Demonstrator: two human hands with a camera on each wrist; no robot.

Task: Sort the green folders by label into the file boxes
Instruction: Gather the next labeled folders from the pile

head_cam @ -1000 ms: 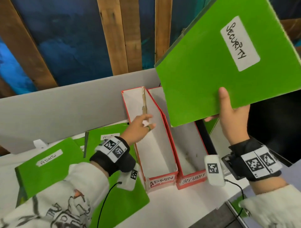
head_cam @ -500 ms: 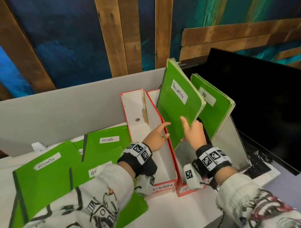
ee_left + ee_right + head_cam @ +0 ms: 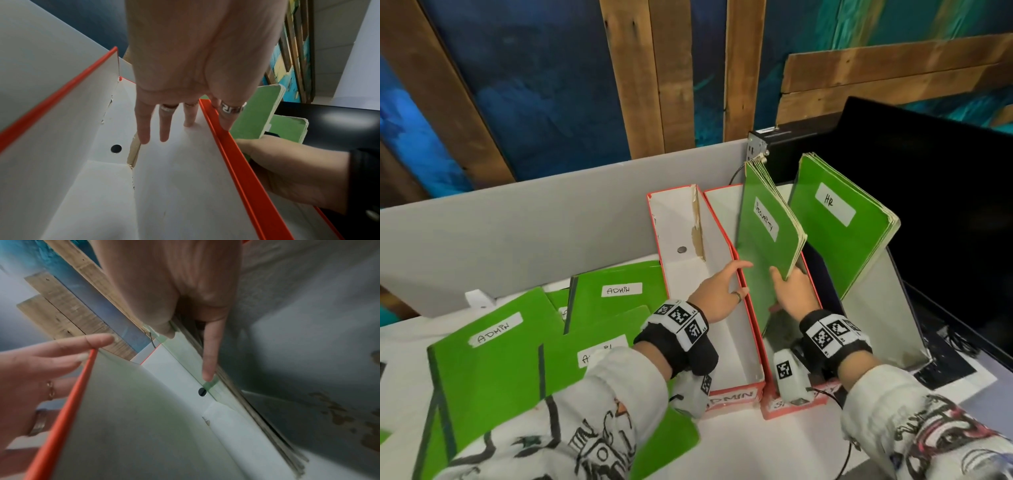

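Observation:
The green SECURITY folder [image 3: 767, 240] stands tilted in the red-rimmed SECURITY box [image 3: 722, 202], against other green folders behind it. My right hand [image 3: 789, 286] grips its lower edge, thumb on the front face and fingers behind; the right wrist view shows the thumb and a straight index finger [image 3: 208, 363] on the folder edge. My left hand [image 3: 722, 287] rests open on the wall shared with the ADMIN box [image 3: 678, 219], several fingers [image 3: 164, 129] flat against the white inside and the little finger over the red rim [image 3: 224, 142]. ADMIN folders [image 3: 482, 363] lie on the table at left.
HR folders [image 3: 839, 226] lean in a grey box [image 3: 887, 329] right of the SECURITY box. A black monitor [image 3: 945, 205] stands at far right. A grey partition [image 3: 517, 233] runs behind the boxes. More ADMIN folders [image 3: 616, 291] overlap on the white table.
My right hand has brought the SECURITY folder down from high near the camera into the SECURITY box. My left hand has shifted right onto the wall between the two red boxes.

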